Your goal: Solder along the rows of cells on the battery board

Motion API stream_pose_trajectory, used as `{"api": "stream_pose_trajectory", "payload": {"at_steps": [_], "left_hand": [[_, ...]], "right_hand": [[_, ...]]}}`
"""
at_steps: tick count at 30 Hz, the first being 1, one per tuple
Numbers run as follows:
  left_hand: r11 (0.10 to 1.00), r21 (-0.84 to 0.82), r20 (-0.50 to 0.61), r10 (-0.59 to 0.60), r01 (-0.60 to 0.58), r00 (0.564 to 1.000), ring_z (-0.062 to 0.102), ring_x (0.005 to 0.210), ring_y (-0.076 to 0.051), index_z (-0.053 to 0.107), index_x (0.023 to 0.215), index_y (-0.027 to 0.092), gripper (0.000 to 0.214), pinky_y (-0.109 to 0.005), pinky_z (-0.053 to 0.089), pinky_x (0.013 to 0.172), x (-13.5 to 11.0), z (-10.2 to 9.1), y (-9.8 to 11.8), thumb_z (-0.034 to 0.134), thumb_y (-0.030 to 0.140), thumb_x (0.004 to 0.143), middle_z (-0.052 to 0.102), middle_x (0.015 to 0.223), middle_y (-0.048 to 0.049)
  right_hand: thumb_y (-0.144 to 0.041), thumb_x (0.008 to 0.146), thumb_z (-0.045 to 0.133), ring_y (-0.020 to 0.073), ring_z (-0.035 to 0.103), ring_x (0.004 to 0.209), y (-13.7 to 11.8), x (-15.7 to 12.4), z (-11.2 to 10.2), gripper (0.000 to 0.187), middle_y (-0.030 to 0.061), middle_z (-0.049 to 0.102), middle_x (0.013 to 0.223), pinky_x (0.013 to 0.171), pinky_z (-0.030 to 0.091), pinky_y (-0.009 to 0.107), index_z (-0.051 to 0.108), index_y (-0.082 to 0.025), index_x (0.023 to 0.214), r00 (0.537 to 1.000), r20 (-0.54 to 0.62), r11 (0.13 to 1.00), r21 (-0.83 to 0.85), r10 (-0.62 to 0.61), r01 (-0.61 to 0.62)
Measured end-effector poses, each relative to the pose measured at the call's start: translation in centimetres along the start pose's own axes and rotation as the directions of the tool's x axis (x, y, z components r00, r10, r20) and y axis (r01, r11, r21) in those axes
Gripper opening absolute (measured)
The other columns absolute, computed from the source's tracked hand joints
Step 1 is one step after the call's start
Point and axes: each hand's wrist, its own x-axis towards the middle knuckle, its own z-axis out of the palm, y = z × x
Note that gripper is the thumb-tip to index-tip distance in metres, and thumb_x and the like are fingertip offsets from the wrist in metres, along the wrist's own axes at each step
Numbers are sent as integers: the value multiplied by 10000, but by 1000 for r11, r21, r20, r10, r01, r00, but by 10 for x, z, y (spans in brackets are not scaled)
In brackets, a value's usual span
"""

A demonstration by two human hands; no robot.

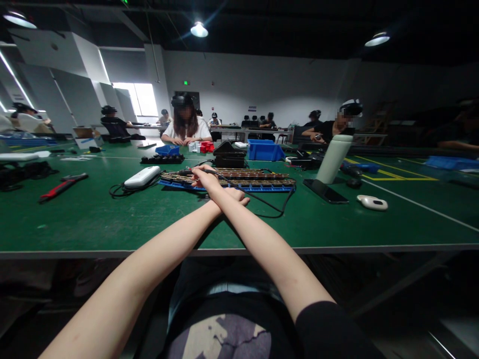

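My forearms cross, the right one above the left. In my right hand is a black pen-shaped tool with a cord, pointing left over a long blue rack; its tip is too small to make out. Rows of thin brownish and metallic strips lie along that rack. My left hand rests at the rack's front edge, partly covered by my right wrist, its visible fingers loosely extended. The tool's black cord passes over the rack and loops on the table right of my left hand.
On the green table lie red-handled pliers, a white device with a cord, a phone and a small white case. A pale green bottle stands right. Behind are a blue bin and a seated person.
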Motion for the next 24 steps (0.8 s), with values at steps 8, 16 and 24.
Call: {"api": "stream_pose_trajectory", "payload": {"at_steps": [8, 16, 24], "left_hand": [[1000, 3, -8, -1, 1, 1000, 659, 867, -254, 668, 997, 180, 457, -327, 477, 754, 2, 2, 0, 338, 480, 897, 694, 960, -108], [1000, 11, -11, 1, -1, 1000, 661, 863, -261, 654, 1032, 178, 445, -336, 479, 757, 0, 1, 0, 345, 467, 896, 694, 961, -110], [1000, 12, -11, 4, -4, 1000, 657, 867, -243, 652, 1026, 179, 447, -318, 476, 765, 0, 0, 0, 343, 475, 898, 692, 977, -101]], "right_hand": [[-176, 828, 559, 41, 506, 355, -1, -1, 1, 53, -80, 535, 500, 357, 368, 113, 519, -177, 793, 1000, 7, 1000, 6, 8, -8], [-188, 823, 565, 46, 520, 373, -2, -3, 0, 38, -80, 542, 507, 390, 405, 123, 531, -183, 805, 1000, -2, 1000, -6, 5, -5], [-185, 811, 568, 49, 517, 370, -4, -4, 1, 33, -74, 546, 505, 375, 385, 120, 538, -178, 799, 1000, -15, 1000, -8, 15, -15]]}}
